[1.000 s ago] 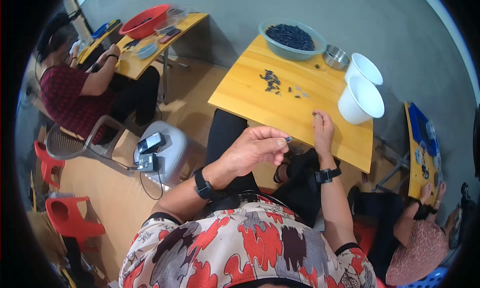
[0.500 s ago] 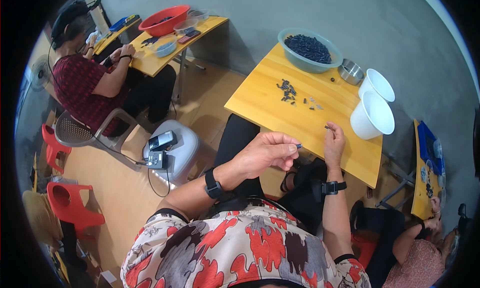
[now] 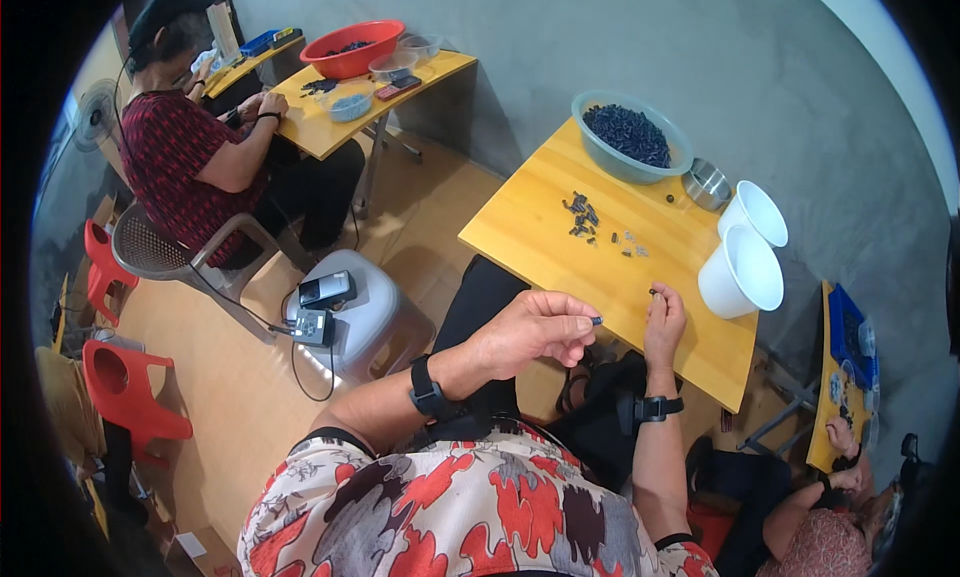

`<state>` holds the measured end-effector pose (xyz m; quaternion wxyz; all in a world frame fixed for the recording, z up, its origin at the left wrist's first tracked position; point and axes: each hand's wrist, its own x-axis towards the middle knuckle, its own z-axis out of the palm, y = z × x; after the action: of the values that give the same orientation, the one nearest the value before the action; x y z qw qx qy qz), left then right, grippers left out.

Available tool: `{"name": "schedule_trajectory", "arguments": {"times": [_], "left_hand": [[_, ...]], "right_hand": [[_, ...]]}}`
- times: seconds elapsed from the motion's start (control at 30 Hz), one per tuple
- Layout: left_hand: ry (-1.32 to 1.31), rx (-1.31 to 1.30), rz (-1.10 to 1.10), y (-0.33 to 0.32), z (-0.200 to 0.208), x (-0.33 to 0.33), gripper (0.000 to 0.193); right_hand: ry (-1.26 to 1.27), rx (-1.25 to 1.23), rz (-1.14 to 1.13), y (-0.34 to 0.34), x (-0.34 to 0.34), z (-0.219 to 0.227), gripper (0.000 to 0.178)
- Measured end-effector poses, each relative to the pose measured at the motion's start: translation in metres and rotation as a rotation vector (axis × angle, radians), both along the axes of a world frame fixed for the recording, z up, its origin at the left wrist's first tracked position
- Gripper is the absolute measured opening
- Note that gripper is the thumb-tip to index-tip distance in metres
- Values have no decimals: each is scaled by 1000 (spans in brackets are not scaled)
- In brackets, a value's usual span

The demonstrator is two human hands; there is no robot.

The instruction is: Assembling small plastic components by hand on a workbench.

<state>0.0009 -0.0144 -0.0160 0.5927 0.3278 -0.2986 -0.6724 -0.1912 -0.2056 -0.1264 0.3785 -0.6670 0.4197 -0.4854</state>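
My left hand [image 3: 535, 335] is closed in a pinch, with a small dark cylindrical piece [image 3: 597, 321] sticking out past thumb and forefinger. It is held in the air before the near edge of the yellow table [image 3: 540, 239]. To its right, over the table's near edge, my right hand [image 3: 664, 329] pinches another tiny dark piece [image 3: 653, 292], whose kind is too small to make out. Beyond both hands, a loose group of dark cylindrical pieces [image 3: 580, 217] lies on the table. Several smaller, paler bits [image 3: 630, 245] are scattered beside it.
A teal basin [image 3: 612, 164] full of dark pieces stands at the table's back, beside a metal bowl [image 3: 708, 185]. Two white buckets [image 3: 735, 282] stand at the right edge. A grey stool [image 3: 375, 322] holds devices. Co-workers sit at tables left [image 3: 200, 157] and right [image 3: 825, 547].
The whole view has shifted, so the table and hands appear lower. Both hands keep their pinches, with little visible movement relative to the table.
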Motion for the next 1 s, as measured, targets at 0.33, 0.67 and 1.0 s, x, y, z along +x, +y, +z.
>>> {"name": "schedule_trajectory", "arguments": {"times": [0.33, 0.67, 1.0], "left_hand": [[42, 19, -19, -2, 3, -3, 16], [11, -65, 9, -6, 13, -3, 17], [-22, -101, -29, 2, 16, -17, 19]], "right_hand": [[-38, 27, 17, 9, -7, 8, 17], [-382, 223, 242, 63, 5, 66, 14], [-490, 179, 463, 122, 0, 120, 16]]}}
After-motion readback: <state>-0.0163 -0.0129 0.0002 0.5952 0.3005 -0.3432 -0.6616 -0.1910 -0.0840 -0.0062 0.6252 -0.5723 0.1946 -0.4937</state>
